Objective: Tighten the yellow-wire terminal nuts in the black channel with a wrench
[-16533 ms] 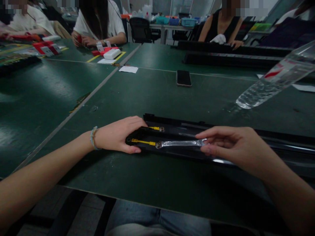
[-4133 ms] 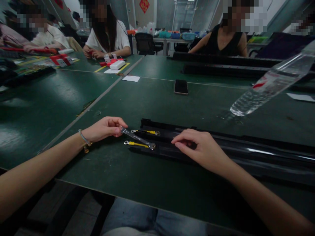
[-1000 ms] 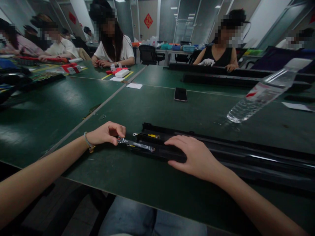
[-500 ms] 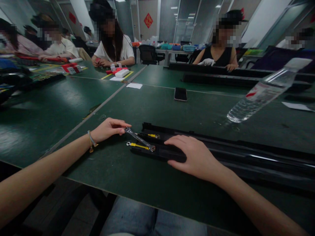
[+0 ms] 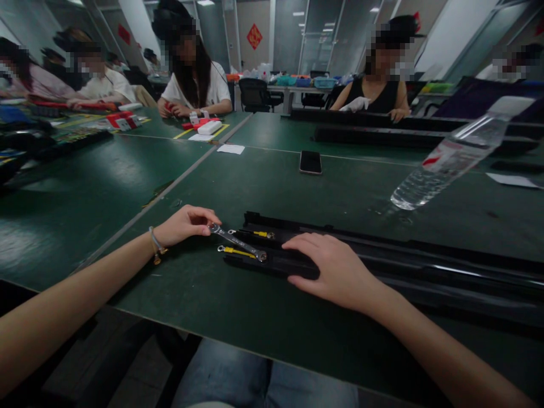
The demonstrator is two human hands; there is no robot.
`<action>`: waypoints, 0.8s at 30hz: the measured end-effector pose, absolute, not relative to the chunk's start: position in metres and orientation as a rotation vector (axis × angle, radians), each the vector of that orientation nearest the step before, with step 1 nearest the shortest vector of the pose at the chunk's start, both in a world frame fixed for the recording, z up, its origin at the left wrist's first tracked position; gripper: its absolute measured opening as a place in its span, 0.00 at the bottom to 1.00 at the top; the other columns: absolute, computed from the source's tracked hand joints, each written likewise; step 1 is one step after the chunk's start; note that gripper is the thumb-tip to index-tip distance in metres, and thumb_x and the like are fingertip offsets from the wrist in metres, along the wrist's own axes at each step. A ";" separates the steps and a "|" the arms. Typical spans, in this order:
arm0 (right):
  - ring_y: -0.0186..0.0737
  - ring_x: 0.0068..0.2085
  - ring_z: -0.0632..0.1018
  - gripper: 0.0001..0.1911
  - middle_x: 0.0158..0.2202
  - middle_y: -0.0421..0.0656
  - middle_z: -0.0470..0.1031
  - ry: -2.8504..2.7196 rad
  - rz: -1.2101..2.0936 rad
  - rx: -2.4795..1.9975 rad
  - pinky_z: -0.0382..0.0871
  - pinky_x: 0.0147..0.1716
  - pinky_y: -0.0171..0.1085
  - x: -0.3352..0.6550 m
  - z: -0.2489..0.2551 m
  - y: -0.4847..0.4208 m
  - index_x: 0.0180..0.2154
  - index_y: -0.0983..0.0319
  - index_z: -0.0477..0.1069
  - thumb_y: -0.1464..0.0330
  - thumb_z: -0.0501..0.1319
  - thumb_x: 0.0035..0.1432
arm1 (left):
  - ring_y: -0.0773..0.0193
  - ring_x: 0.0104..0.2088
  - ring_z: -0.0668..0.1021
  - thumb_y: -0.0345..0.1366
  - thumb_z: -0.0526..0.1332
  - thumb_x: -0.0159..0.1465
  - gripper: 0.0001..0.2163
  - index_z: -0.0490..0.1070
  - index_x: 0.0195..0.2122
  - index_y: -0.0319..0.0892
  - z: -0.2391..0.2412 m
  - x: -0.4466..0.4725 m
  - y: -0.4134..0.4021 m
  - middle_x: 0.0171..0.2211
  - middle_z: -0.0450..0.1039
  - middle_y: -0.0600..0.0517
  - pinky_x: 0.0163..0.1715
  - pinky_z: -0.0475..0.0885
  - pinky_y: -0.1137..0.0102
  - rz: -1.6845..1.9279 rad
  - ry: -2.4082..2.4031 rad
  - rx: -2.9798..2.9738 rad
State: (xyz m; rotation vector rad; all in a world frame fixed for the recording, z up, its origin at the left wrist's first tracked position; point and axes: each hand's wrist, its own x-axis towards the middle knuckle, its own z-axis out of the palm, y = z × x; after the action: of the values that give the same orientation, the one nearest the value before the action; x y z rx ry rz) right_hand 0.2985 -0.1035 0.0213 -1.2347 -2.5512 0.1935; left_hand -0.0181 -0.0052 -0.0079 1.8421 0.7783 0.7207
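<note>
Right now the person's left hand [image 5: 182, 225] pinches the near end of a small silver wrench [image 5: 237, 242], whose far end sits on a fastener at the end of the long black housing [image 5: 425, 266] on the green table [image 5: 255, 187]. Their right hand [image 5: 335, 272] lies flat, fingers spread, pressing down on the housing just beside it; two yellow-sleeved ring terminals [image 5: 233, 250] poke out under the wrench, with a phone [image 5: 310, 162] and a tilted water bottle [image 5: 454, 156] farther back

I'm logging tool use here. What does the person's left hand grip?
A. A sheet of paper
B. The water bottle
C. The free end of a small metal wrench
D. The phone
C: the left hand pinches the outer end of the wrench, whose other end sits on a fastener at the black housing.
</note>
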 end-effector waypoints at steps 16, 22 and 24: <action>0.42 0.47 0.69 0.21 0.46 0.41 0.69 -2.553 0.191 -1.230 0.61 0.45 0.43 0.298 0.021 -0.104 0.46 0.58 0.65 0.60 0.58 0.49 | 0.67 0.28 0.68 0.44 0.67 0.49 0.15 0.69 0.25 0.37 -0.001 -0.018 -0.018 0.27 0.65 0.52 0.27 0.64 0.73 0.549 0.503 1.937; 0.41 0.46 0.69 0.21 0.47 0.41 0.69 -2.562 0.180 -1.243 0.61 0.45 0.43 0.298 0.021 -0.104 0.46 0.58 0.65 0.60 0.58 0.49 | 0.67 0.29 0.68 0.39 0.68 0.49 0.11 0.70 0.27 0.39 -0.002 -0.016 -0.020 0.27 0.65 0.52 0.28 0.65 0.73 0.586 0.432 1.858; 0.42 0.46 0.69 0.21 0.46 0.41 0.69 -2.562 0.176 -1.239 0.61 0.45 0.43 0.298 0.021 -0.103 0.46 0.58 0.65 0.60 0.58 0.49 | 0.67 0.29 0.69 0.37 0.68 0.49 0.10 0.70 0.28 0.40 -0.003 -0.017 -0.019 0.27 0.65 0.53 0.28 0.65 0.74 0.606 0.416 1.818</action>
State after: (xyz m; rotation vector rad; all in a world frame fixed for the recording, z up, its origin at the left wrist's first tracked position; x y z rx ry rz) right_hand 0.2983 -0.1034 0.0208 -1.2393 -2.5617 0.1757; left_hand -0.0173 -0.0189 -0.0029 1.8183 0.4161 0.6056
